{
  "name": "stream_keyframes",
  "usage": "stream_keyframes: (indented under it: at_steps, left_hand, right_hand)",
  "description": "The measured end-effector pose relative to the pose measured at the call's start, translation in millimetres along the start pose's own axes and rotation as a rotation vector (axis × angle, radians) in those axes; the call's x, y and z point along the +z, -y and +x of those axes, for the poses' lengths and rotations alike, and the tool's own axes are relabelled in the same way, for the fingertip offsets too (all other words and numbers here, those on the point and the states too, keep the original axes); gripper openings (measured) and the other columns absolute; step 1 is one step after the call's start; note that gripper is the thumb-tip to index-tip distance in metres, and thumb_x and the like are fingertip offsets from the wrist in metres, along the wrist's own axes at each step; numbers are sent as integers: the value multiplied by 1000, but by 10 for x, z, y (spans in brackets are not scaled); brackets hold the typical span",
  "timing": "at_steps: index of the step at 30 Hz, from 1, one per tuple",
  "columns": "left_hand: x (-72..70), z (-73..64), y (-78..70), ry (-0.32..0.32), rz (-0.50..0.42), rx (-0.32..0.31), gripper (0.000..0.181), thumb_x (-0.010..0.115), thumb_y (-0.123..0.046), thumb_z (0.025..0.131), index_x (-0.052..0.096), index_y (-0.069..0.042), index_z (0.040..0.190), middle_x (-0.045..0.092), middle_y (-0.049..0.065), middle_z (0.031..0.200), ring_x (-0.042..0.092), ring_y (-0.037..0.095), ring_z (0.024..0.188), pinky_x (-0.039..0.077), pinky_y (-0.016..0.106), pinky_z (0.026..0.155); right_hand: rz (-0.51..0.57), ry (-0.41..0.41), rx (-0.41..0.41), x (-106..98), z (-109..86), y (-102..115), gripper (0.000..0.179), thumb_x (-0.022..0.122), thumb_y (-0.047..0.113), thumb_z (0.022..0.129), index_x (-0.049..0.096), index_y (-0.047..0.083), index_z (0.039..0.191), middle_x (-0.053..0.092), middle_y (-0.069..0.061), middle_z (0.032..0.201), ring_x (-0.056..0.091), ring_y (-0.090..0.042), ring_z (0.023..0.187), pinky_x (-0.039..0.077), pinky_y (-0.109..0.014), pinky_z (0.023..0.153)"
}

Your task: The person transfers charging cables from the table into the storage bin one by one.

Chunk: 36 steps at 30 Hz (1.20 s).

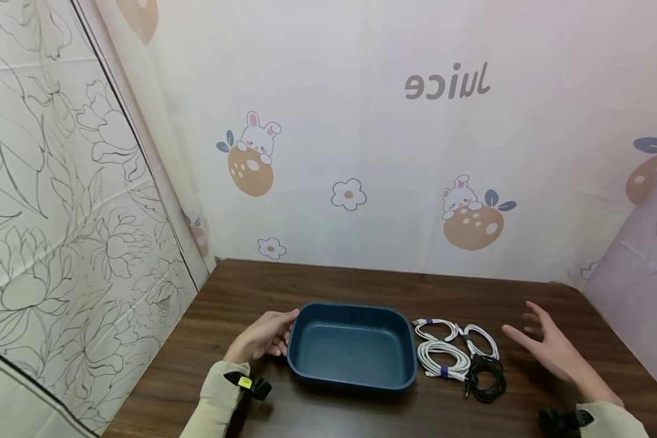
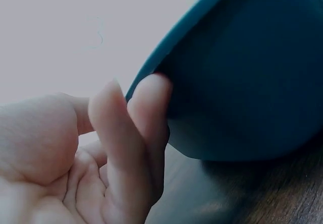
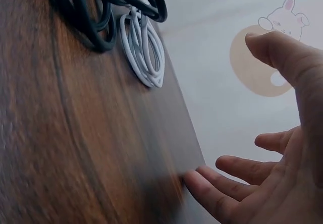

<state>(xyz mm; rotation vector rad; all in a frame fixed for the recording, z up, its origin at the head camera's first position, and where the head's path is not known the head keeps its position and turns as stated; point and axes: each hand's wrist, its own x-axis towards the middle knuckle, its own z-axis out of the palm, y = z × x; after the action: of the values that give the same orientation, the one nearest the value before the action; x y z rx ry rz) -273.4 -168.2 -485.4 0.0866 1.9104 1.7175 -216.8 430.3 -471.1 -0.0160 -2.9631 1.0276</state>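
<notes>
A dark blue rectangular plastic bin (image 1: 353, 353) sits on the table, with no contents visible in it. At its left side, my left hand (image 1: 265, 336) pinches the rim, thumb on top and fingers curled below; the left wrist view shows curled fingers (image 2: 133, 148) against the bin's outer wall (image 2: 242, 93). Right of the bin lie several coiled cables: white ones (image 1: 446, 359) with dark blue ties, another white coil (image 1: 483, 344) and a black cable (image 1: 487, 380). My right hand (image 1: 550, 347) hovers to their right, fingers spread, holding nothing. In the right wrist view, the black cable (image 3: 88, 14) and a white coil (image 3: 144, 50) are apart from it.
The brown wood-grain table (image 1: 197, 365) ends at a back edge against a printed curtain (image 1: 356, 140). Another curtain (image 1: 60, 213) with line-drawn flowers hangs on the left. A small dark device (image 1: 260, 388) is strapped to each wrist.
</notes>
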Motion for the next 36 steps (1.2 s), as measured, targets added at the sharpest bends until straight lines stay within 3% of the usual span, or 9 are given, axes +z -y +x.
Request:
stream_keyframes:
  at_steps: [4, 7, 10, 13, 19, 23, 28, 32, 36]
  left_hand:
    - [5, -2, 0, -2, 2, -4, 51, 52, -54, 105, 64, -6, 94, 58, -2, 68, 59, 7, 46, 49, 20, 44]
    - [2, -5, -1, -1, 18, -1, 50, 51, -54, 105, 64, -8, 93, 57, -2, 68, 59, 6, 47, 49, 20, 44]
    - [-11, -10, -4, -2, 21, 0, 50, 51, -55, 105, 64, -8, 91, 57, -2, 68, 59, 7, 47, 49, 19, 44]
    - [-36, -15, -1, -6, 24, 10, 51, 52, -56, 104, 64, -8, 90, 57, -2, 68, 59, 6, 46, 49, 19, 44]
    - [-57, -22, 10, -2, 12, -4, 52, 52, -57, 104, 63, -9, 89, 57, -2, 67, 58, 6, 46, 48, 18, 44]
    - [-48, -20, 17, -8, 32, 7, 53, 51, -58, 103, 61, -10, 84, 55, -2, 66, 57, 6, 46, 47, 18, 44]
    - [-28, -11, 19, -18, 50, 17, 55, 52, -59, 103, 62, -8, 85, 57, -2, 66, 57, 7, 47, 42, 18, 43]
    - [-8, -13, 11, -34, 57, 18, 56, 52, -60, 102, 64, -8, 87, 59, -2, 66, 58, 7, 47, 39, 18, 42]
    - [13, -13, 2, -45, 56, 18, 55, 53, -61, 101, 64, -9, 85, 58, -2, 65, 56, 6, 46, 39, 17, 42]
  right_hand:
    - [13, -7, -12, 23, -2, 3, 100, 56, 47, 105, -6, -9, 159, 31, -48, 147, 46, -65, 125, 49, -69, 88]
    - [34, -1, -24, 24, 2, 11, 96, 57, 45, 105, -1, -10, 159, 36, -47, 145, 56, -59, 118, 57, -56, 84]
    - [57, 15, -29, 30, 4, 26, 90, 57, 42, 106, 6, -9, 160, 41, -45, 144, 71, -32, 103, 61, -39, 76]
    - [63, 30, -28, 51, 10, 44, 86, 57, 42, 106, 13, -8, 159, 44, -43, 143, 70, -11, 92, 60, -29, 72]
    - [12, 26, -21, 106, 31, 72, 75, 58, 43, 105, 32, -9, 153, 50, -39, 140, 72, -20, 91, 58, -28, 70]
    - [-22, 15, -33, 143, 37, 69, 70, 61, 42, 104, 43, -9, 147, 54, -37, 138, 70, -11, 83, 55, -26, 67]
    - [-54, -5, -66, 175, 19, 75, 62, 65, 39, 102, 54, -8, 140, 68, -24, 120, 63, 2, 80, 52, -25, 65]
    - [-57, -3, -93, 203, 5, 91, 54, 68, 36, 101, 61, -5, 134, 73, -12, 109, 62, 4, 79, 51, -25, 66]
    - [-57, 5, -111, 228, -2, 93, 46, 70, 34, 100, 68, -2, 128, 75, -10, 107, 63, 3, 78, 51, -25, 66]
